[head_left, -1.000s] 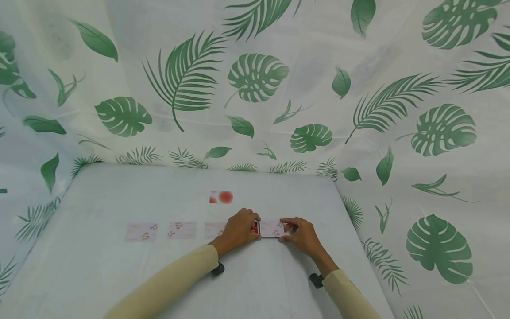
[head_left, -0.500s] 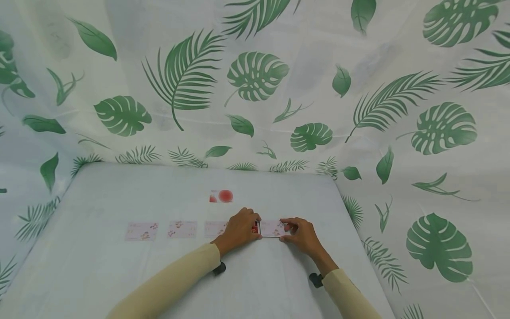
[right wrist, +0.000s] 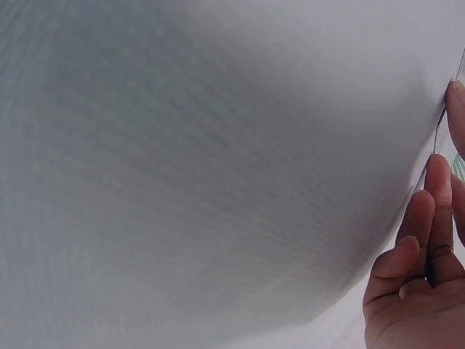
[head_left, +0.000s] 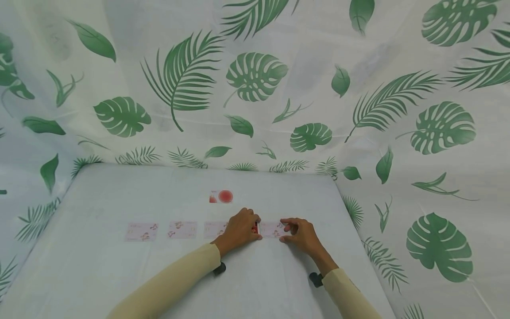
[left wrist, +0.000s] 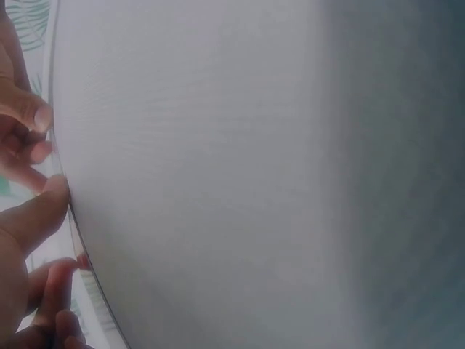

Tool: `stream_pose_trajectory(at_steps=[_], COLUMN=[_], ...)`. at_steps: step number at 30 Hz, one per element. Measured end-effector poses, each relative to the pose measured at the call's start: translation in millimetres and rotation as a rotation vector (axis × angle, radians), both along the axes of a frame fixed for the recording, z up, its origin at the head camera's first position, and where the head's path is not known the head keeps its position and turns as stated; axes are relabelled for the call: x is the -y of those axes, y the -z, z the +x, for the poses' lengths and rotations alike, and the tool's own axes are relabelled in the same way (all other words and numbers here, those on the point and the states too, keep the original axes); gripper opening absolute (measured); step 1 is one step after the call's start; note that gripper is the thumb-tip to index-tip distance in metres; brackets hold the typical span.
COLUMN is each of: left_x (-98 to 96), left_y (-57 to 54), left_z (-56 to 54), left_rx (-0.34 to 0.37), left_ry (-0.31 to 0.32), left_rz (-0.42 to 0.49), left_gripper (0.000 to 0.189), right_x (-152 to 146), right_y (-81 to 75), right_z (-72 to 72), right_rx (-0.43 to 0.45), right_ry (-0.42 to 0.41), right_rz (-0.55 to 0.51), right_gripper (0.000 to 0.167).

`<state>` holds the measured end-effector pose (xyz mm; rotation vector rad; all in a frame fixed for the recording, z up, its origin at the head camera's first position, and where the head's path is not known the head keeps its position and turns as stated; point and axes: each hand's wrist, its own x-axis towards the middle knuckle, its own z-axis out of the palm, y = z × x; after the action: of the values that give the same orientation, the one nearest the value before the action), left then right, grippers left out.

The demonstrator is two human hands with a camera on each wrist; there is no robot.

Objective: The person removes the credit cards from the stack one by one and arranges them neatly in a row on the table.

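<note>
In the head view, a row of pale pink printed cards lies on the white table. My left hand arches over the row, partly covering the third card. It holds a red card with pale lettering between thumb and fingertips; most of that card is hidden. To its right, a pink card lies flat, and my right hand pinches its right end, thumb at the near corner and index finger at the far one. The wrist views show the left thumb and right fingers low at the tabletop.
Two more pink cards, one at far left and one beside it, continue the row. Behind the row lies a card with a red circle. A leaf-printed curtain closes off the white table at back and sides.
The pink card at my right hand now lies flush with the table; the dark line along its near edge is gone. Both hands stay nearly in place.
</note>
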<state>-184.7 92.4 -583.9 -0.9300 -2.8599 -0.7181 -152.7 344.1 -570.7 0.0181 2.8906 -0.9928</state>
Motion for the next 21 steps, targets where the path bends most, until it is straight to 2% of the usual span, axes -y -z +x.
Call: stream_pose_trajectory(at_steps=[5, 11, 16, 21], left_x=[-0.5, 0.3, 4.6, 11.5], left_y=[-1.6, 0.7, 1.6, -2.6], left_z=[0.6, 0.2, -1.4, -4.1], left_rx=[0.026, 0.017, -0.026, -0.021], left_ry=[-0.005, -0.005, 0.001, 0.004], left_rz=[0.005, 0.010, 0.039, 0.095], left_gripper=[0.050, 0.052, 0.052, 0.052], right_x=[0.6, 0.3, 0.2, 3.3], right_y=[-1.1, 0.9, 2.6, 0.5], right_z=[1.2, 0.9, -1.0, -4.0], right_rx=[0.011, 0.015, -0.022, -0.082], right_ry=[0.009, 0.025, 0.028, 0.015], right_rz=[-0.012, -0.007, -0.013, -0.031], right_gripper=[0.056, 0.054, 0.055, 0.057])
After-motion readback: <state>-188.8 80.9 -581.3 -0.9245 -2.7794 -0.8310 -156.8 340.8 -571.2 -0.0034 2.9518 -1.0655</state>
